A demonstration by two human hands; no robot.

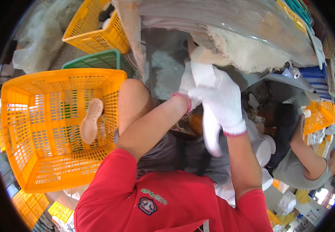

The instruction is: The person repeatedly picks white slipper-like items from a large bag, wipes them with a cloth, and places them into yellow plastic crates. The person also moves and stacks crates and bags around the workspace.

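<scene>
Both my hands wear white knit gloves with pink cuffs and meet in front of my knees. My right hand [228,97] is closed around a long white shoe sole [211,133], whose rounded lower end hangs below the palm. Close beside it, my left hand [187,84] is at the sole's upper part; my right hand and the sole hide most of its fingers, so its grip does not show. A tan shoe sole [91,120] with small holes in its upper half rests inside the large yellow basket [59,181] at my left.
Behind that basket are a green basket [92,61] and another yellow crate [94,40]. A cloth-covered bench edge [229,50] with frayed fabric spans the far side. Another person's arm and leg [308,154] are at the right, near a yellow crate [319,116].
</scene>
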